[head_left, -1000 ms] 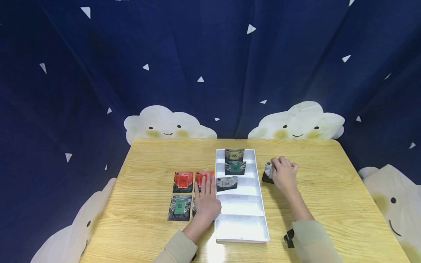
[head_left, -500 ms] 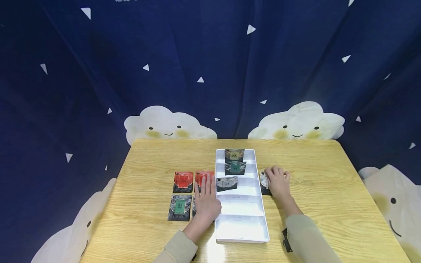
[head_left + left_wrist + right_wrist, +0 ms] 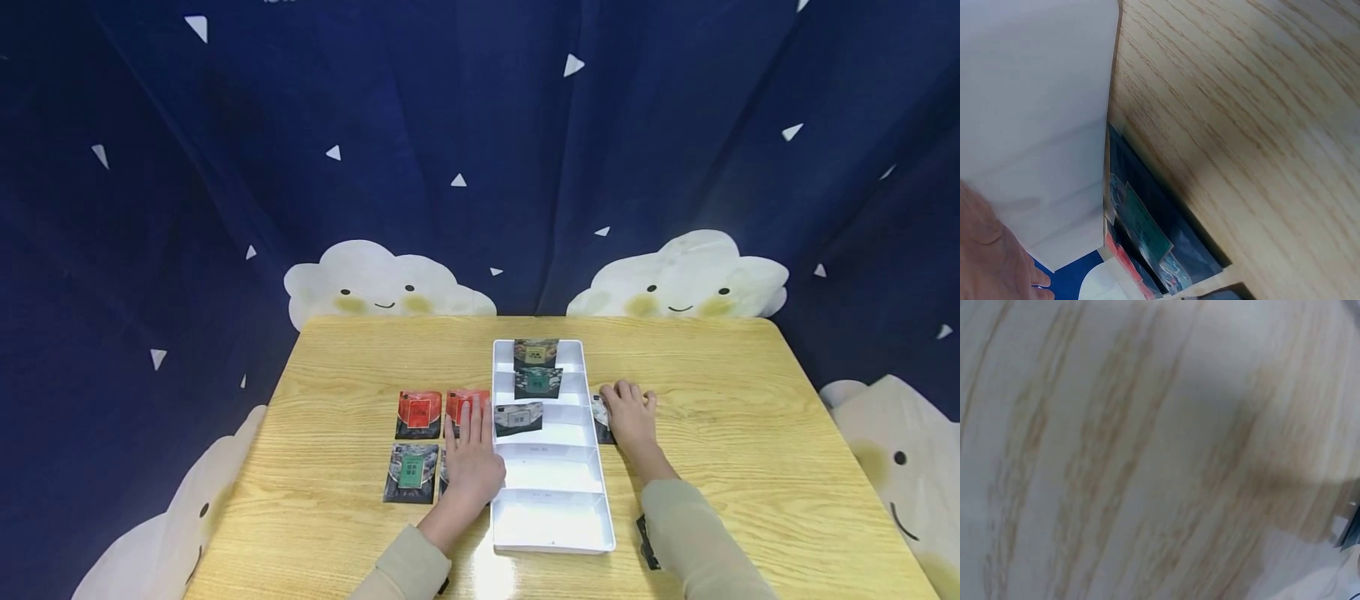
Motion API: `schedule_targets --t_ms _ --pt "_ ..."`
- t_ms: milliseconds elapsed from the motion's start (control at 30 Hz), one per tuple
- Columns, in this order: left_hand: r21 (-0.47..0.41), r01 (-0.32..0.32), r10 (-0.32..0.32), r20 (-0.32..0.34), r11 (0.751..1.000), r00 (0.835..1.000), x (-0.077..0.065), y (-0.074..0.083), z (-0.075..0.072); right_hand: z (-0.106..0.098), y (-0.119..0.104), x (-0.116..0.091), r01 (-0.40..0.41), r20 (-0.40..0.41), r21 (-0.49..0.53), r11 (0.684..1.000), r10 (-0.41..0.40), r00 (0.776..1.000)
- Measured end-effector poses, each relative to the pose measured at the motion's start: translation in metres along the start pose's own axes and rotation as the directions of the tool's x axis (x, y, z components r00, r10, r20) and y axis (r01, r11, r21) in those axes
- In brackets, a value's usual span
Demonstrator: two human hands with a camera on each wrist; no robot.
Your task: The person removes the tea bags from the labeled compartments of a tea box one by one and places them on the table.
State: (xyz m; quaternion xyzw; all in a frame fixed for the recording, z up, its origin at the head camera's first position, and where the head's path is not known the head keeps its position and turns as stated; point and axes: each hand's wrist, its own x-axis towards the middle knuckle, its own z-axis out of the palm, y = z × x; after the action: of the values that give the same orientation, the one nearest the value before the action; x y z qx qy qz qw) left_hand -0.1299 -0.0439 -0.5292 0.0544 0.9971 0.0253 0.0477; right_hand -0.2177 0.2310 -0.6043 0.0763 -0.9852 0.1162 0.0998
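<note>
My right hand (image 3: pixel 632 421) pinches a black-and-silver sachet (image 3: pixel 602 422) just right of the white compartment tray (image 3: pixel 552 527); curled fingers cover part of it. Only a dark corner of this sachet (image 3: pixel 1352 532) enters the right wrist view. With fingers extended, my left hand (image 3: pixel 472 468) rests along the tray's left side, beside the tray wall (image 3: pixel 1054 94) in the left wrist view. Three sachets stand in the tray's far compartments: one with a yellow label (image 3: pixel 536 354), one with a green label (image 3: pixel 537 383), one with a silver label (image 3: pixel 518 418).
Left of the tray lie two red sachets (image 3: pixel 419 415) and a green-labelled sachet (image 3: pixel 410 472). Another sachet (image 3: pixel 443 479) is mostly hidden under my left hand. The wooden table (image 3: pixel 757 467) ends at a blue curtain (image 3: pixel 480 150) with cloud prints.
My right hand has moved left and nearer to me with the silver sachet, bringing it from the far right up beside the tray. The left hand and tray have stayed put.
</note>
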Motion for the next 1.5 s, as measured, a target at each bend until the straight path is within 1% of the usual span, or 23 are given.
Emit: schedule_targets --t_ms 133,367,567,633,733,833,967,1133,1333,1500 --pt "0.009 -0.003 0.003 -0.008 1.000 1.000 0.000 0.000 0.000 -0.001 -0.001 0.001 -0.015 -0.005 0.005 1.000 0.015 1.000" --pt "-0.007 -0.005 0.005 -0.003 1.000 1.000 -0.001 0.000 0.001 -0.003 -0.001 0.002 -0.045 0.011 0.024 0.999 0.045 0.999" --pt "-0.012 -0.001 0.001 0.003 1.000 1.000 0.000 0.000 0.001 -0.004 -0.001 0.002 -0.088 0.037 0.058 0.994 0.086 0.996" --pt "-0.019 0.000 0.000 0.005 1.000 1.000 0.000 0.000 0.001 -0.006 -0.002 0.002 -0.108 0.032 0.074 0.991 0.106 0.994" --pt "-0.024 -0.002 0.002 0.007 1.000 1.000 0.001 0.001 0.002 -0.010 -0.003 0.002 -0.128 -0.003 0.099 0.987 0.129 0.992" --pt "-0.029 -0.002 0.003 0.008 1.000 1.000 0.000 0.001 0.001 -0.019 -0.008 0.005 -0.123 -0.081 0.148 0.981 0.136 0.987" --pt "-0.036 -0.001 0.001 0.005 0.999 1.000 0.000 0.001 0.001 -0.035 -0.021 0.010 -0.059 -0.194 0.210 0.976 0.100 0.976" --pt "-0.029 0.004 -0.004 0.003 1.000 1.000 0.001 0.000 0.002 -0.056 -0.046 0.016 0.073 -0.291 0.215 0.974 -0.008 0.957" --pt "-0.029 0.004 -0.004 0.000 1.000 1.000 0.000 0.000 0.002 -0.071 -0.077 0.015 0.217 -0.326 0.175 0.960 -0.152 0.933" --pt "-0.029 0.003 -0.003 -0.007 1.000 1.000 0.001 0.000 0.002 -0.074 -0.102 0.012 0.328 -0.334 0.129 0.936 -0.271 0.903"
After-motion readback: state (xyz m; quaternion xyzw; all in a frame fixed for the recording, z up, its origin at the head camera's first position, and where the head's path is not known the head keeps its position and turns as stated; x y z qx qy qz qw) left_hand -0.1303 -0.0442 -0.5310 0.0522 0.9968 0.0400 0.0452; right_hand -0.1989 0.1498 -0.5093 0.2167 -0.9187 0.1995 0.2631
